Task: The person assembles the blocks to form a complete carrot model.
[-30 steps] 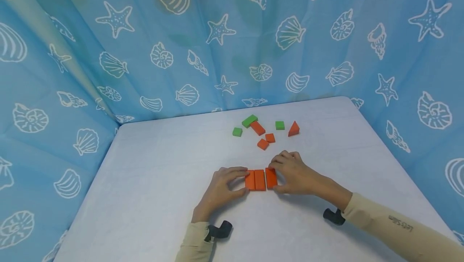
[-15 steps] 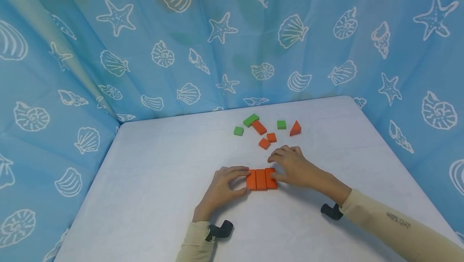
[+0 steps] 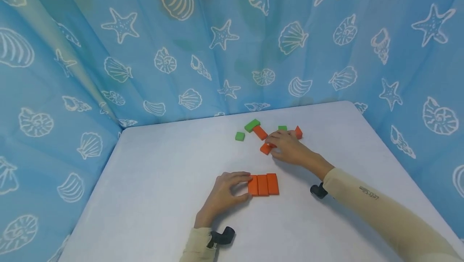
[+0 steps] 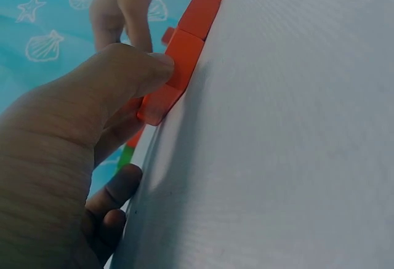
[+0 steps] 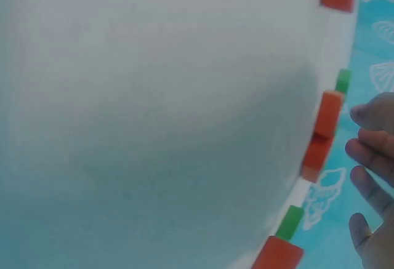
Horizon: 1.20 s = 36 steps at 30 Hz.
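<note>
Three oblong orange blocks lie side by side in a row. My left hand point(image 3: 224, 191) holds the leftmost block point(image 3: 253, 188) at its two ends between thumb and fingers, and the left wrist view shows the thumb against the row's end block point(image 4: 184, 56). The middle block point(image 3: 263, 185) and the right block point(image 3: 273, 184) are untouched. My right hand point(image 3: 290, 149) hovers over the small blocks farther back, its relaxed fingers point(image 5: 369, 155) apart from the orange block point(image 5: 329, 114) in the right wrist view. One small orange block point(image 3: 266, 149) shows beside the fingertips; another there is hidden by the hand.
Behind lie a long green block point(image 3: 251, 125) touching an orange oblong point(image 3: 259, 132), a small green block point(image 3: 240, 136), a second green one point(image 3: 282, 127) and an orange triangle point(image 3: 299, 132), both partly covered by the right hand. A patterned blue curtain point(image 3: 203, 44) borders the white table point(image 3: 163, 165).
The right block was moved left against the other two. My right hand then let go and moved back to the small orange blocks. The left hand stays at the row's left end.
</note>
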### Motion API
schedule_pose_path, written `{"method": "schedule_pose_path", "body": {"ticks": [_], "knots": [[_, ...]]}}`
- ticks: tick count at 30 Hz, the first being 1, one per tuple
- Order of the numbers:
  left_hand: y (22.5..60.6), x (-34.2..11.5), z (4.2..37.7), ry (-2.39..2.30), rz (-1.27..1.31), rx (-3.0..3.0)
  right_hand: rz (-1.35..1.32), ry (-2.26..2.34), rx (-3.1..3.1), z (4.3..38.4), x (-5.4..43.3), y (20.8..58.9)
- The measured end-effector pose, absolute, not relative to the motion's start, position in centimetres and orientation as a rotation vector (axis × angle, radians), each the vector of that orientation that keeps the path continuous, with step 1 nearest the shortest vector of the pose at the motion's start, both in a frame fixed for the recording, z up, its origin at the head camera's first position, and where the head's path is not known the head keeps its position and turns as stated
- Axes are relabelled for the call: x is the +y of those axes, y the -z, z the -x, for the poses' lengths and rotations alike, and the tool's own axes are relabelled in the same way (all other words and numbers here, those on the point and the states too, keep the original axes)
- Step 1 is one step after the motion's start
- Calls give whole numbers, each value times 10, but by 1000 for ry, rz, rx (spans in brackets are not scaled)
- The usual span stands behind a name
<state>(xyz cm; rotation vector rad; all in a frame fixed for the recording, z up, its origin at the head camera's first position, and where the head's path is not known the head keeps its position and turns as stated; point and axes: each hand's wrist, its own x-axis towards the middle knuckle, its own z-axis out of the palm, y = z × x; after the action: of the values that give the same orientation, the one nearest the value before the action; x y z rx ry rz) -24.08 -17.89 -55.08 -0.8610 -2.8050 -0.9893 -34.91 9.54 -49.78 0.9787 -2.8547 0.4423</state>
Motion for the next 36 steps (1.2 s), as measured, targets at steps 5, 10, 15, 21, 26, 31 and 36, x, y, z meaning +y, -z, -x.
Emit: {"method": "schedule_pose_path", "body": {"ticks": [5, 10, 15, 21, 26, 31, 36], "knots": [[551, -181, 239, 976, 861, -2800, -1037, -412, -2872, 356, 91, 504], [550, -179, 241, 960, 872, -2794, -1063, -321, -2826, 355, 93, 505], [548, -179, 241, 963, 857, -2806, -1058, -324, -2780, 351, 94, 505], [548, -179, 238, 972, 855, -2820, -1024, -379, -2784, 337, 95, 502], [547, -179, 237, 980, 841, -2838, -1020, -457, -2772, 320, 100, 493], [546, -180, 236, 1024, 818, -2856, -1036, -532, -2746, 299, 101, 483], [546, -179, 236, 1062, 818, -2849, -1084, -560, -2699, 274, 99, 475]]}}
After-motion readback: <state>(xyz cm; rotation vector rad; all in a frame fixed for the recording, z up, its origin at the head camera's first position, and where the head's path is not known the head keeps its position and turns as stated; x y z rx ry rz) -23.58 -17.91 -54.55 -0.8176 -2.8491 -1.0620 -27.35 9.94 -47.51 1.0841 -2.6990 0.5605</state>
